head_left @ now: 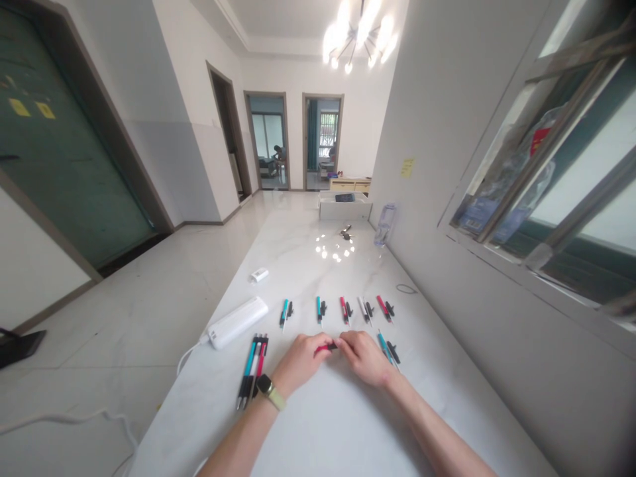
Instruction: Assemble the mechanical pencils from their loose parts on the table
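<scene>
My left hand, with a watch on its wrist, is closed around the red part of a pen. On the pen's black end, the fingers of my right hand are pinched. Beyond my hands lies a row of taken-apart pens: a blue barrel, another blue barrel, a red barrel, a white barrel and a red barrel, each beside black pieces. A further blue barrel lies right of my right hand. Several whole pens lie side by side left of my left hand.
A white power strip with a cord lies at the table's left edge, near a white adapter. Farther back are keys, a clear bottle and a white box. A dark loop lies near the right wall.
</scene>
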A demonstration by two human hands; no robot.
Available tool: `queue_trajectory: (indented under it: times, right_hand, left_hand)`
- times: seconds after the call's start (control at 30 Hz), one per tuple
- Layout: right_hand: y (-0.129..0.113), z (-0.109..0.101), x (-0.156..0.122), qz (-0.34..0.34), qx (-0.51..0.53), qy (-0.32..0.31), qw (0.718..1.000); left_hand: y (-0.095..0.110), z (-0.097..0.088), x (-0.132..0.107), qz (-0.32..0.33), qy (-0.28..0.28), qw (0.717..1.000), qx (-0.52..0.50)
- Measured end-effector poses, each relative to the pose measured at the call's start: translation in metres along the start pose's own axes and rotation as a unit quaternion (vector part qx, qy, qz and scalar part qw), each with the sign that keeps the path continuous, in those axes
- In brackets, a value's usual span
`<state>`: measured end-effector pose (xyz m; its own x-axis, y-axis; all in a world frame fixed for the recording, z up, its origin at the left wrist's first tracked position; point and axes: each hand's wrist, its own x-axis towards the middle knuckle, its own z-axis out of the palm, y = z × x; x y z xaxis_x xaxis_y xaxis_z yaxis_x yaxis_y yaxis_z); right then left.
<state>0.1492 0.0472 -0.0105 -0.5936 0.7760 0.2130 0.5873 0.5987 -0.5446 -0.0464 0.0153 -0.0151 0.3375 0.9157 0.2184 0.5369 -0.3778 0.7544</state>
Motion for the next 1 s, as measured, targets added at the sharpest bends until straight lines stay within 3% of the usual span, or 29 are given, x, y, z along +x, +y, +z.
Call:
queue_trajectory:
  times: [0.17, 0.43, 0.67, 0.83, 1.0]
  right_hand:
    - [-0.002, -0.003, 0.000, 0.020, 0.021, -0.009, 1.000]
    - [-0.003, -0.008, -0.001, -0.036, 0.028, 0.015, 0.999]
    - [0.009, -0.009, -0.001, -0.008, 0.000, 0.072, 0.997]
    - [0.009, -0.013, -0.001, -0.003, -0.003, 0.071, 0.998]
    - [0.001, -0.009, -0.002, -0.002, -0.037, 0.035, 0.999]
  left_hand:
    - [-0.001, -0.002, 0.001, 0.001, 0.004, 1.000, 0.007]
    - [0.000, -0.007, 0.002, -0.006, 0.007, 1.000, -0.002]
    - [0.002, -0.020, 0.004, -0.034, 0.060, 0.998, -0.007]
    - [-0.013, -0.022, 0.008, -0.078, 0.106, 0.983, -0.130]
    - [-0.030, -0.014, 0.011, -0.153, 0.161, 0.937, -0.268]
